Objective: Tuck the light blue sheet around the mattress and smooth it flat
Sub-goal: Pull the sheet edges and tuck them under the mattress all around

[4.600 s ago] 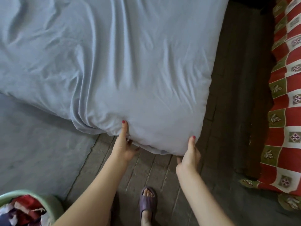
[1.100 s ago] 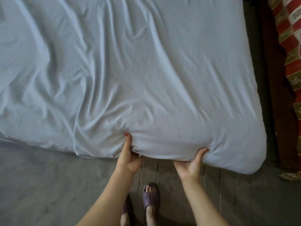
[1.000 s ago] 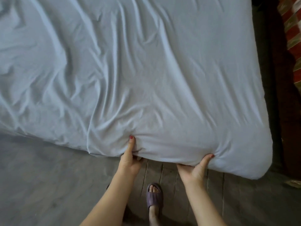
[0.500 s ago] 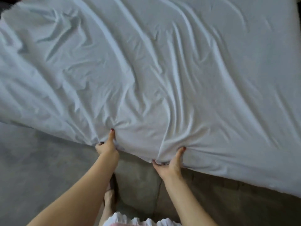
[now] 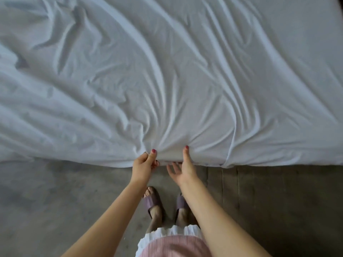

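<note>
Since half a second ago, both hands have drawn closer together along the near edge of the bed, and the view has swung so that both feet now show below them.

The light blue sheet (image 5: 167, 75) covers the whole mattress (image 5: 169, 155) and fills the upper part of the view, hanging over the near edge down to the floor. It is far from flat: long creases fan out from the spot where the hands meet it, and deeper rumples sit toward the far left. Between the two hands a paler strip shows at the edge, which seems to be the mattress side under the cloth.

The left hand (image 5: 143, 166) pinches a fold of the sheet at the edge, thumb on top and fingers curled beneath. The right hand (image 5: 182, 168) is just beside it, thumb pressed up against the sheet and the other fingers spread loosely below the edge; whether they touch the cloth I cannot tell.

Below lies a grey concrete floor (image 5: 55, 201), with a darker ridged mat (image 5: 269, 191) on the right. Two purple slippers (image 5: 152, 201) stand under the arms, and a pink striped garment with a white frill (image 5: 172, 243) shows at the bottom.
</note>
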